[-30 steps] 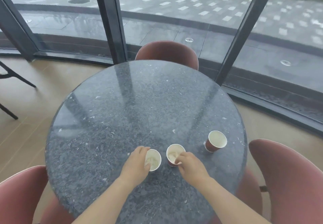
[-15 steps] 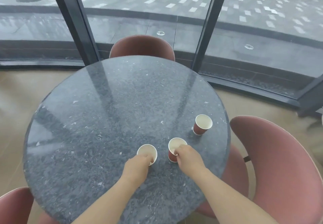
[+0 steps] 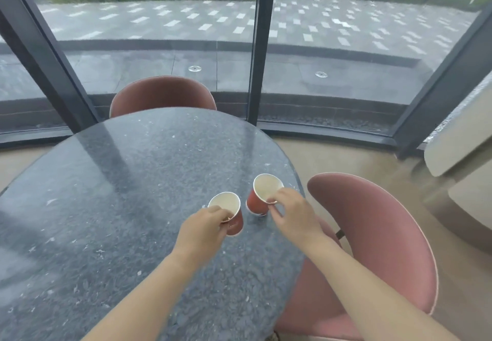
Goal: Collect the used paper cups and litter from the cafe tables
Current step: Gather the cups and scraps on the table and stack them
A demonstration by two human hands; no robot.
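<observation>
Now pinching a paper cup in each hand, by the rim alone. With the left hand (image 3: pixel 202 230), nipping the near lip of the left cup (image 3: pixel 231 219), fingertips curled over the edge and into the mouth. With the right hand (image 3: pixel 292 215), nipping the near lip of the right cup (image 3: pixel 259 199) the same way. Holding both cups tipped rather than upright, red walls showing, pale insides open to view. Keeping them just beside each other, not touching, over the near right part of the table (image 3: pixel 127 180). Impossible to tell touching from hovering at either base, or to rule leftover drink in or out.

Judging from that: easy to lose a cup from so small a hold, given a thin paper lip prone to bending under a pinch. Tipping further risks spilling any dregs onto the tabletop or the pink chair (image 3: pixel 378 234) just beside the right arm. Swinging the two together might knock one from the fingers. Probably safer nested, or carried level.

Underneath, a round top of dark speckled stone, glossy, mirroring the window posts. Beyond it, a second pink chair (image 3: pixel 162 93) tucked at the far edge. Then tall curved glazing in dark frames (image 3: pixel 257 47), with grey paving and a grass strip outside. Pale tan floor (image 3: pixel 346 154) around. At the far right, a beige rounded piece (image 3: pixel 458 138), purpose unclear.
</observation>
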